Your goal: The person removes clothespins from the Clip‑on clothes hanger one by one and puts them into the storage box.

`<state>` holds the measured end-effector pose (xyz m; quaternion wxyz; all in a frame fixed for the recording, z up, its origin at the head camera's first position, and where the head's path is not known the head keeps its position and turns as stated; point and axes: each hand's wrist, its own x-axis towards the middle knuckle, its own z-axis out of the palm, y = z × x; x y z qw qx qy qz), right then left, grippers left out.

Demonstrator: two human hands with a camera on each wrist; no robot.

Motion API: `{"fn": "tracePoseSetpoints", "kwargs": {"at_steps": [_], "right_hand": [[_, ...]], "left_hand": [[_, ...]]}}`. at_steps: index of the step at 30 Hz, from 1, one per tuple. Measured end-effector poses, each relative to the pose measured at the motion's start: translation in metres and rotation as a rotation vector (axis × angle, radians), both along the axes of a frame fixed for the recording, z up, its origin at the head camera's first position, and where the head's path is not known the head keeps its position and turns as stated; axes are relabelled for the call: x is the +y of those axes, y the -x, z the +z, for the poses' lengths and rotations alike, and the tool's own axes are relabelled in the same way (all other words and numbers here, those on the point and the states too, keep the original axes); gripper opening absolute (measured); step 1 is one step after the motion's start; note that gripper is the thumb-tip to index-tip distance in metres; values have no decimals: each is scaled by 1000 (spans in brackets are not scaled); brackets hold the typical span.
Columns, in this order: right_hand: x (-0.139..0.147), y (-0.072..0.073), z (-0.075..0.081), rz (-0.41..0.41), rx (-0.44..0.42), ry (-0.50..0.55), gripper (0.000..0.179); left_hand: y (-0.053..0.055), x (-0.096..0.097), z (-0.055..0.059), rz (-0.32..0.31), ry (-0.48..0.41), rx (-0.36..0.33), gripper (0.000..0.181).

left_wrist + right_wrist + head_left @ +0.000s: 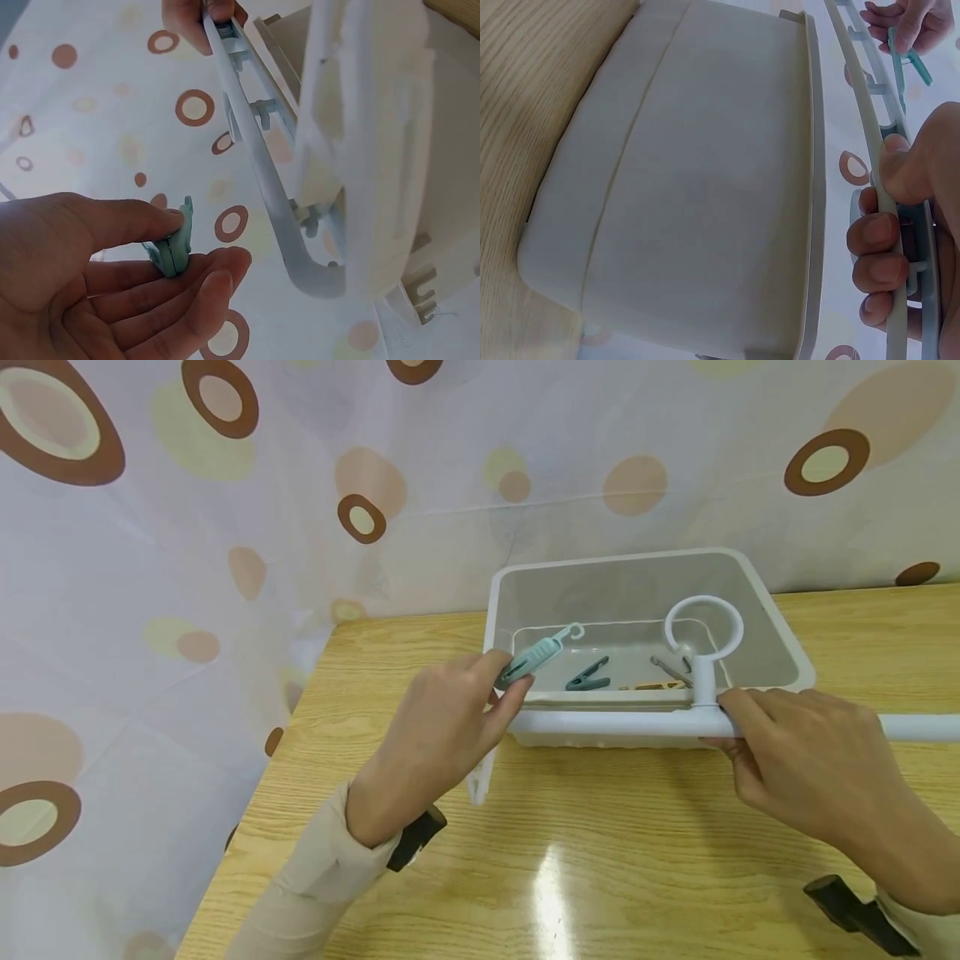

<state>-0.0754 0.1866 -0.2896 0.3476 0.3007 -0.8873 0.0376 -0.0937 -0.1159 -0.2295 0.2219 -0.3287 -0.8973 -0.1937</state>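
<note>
Between thumb and fingers, my left hand (442,718) pinches a pale teal clothespin (536,660) whose small hooked end points up and right. In the left wrist view, the thumb presses the clothespin (176,247) from above against the fingers. My right hand (817,760) grips a long white plastic hanger frame (622,722) near its ring hook (738,627). That frame is raised at the near rim of a white bin (600,589). Small pegs line the underside of the frame (259,165), as the left wrist view shows. The right fingers wrap around its bars.
Inside the bin lie a dark teal clothespin (588,680), a grey clothespin (670,670) and a tan one (652,686). The bin stands on a wooden table (615,827) against a patterned curtain (450,460), which also hangs along the left side.
</note>
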Motion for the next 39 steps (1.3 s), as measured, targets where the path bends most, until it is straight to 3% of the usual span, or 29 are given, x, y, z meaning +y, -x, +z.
{"fn": "tracePoseSetpoints", "kwargs": {"at_steps": [6, 14, 26, 34, 39], "right_hand": [[1, -1, 0, 13, -29, -1, 26], [1, -1, -2, 16, -31, 1, 27], [3, -2, -5, 21, -39, 10, 33], [4, -4, -7, 28, -67, 9, 24], [5, -5, -9, 8, -69, 5, 31]], "left_hand": [[2, 0, 4, -4, 2, -4, 18], [8, 1, 8, 3, 37, -37, 19], [27, 5, 17, 10, 137, -107, 19], [44, 12, 24, -22, 178, -195, 22], [59, 18, 25, -48, 207, -230, 24]]}}
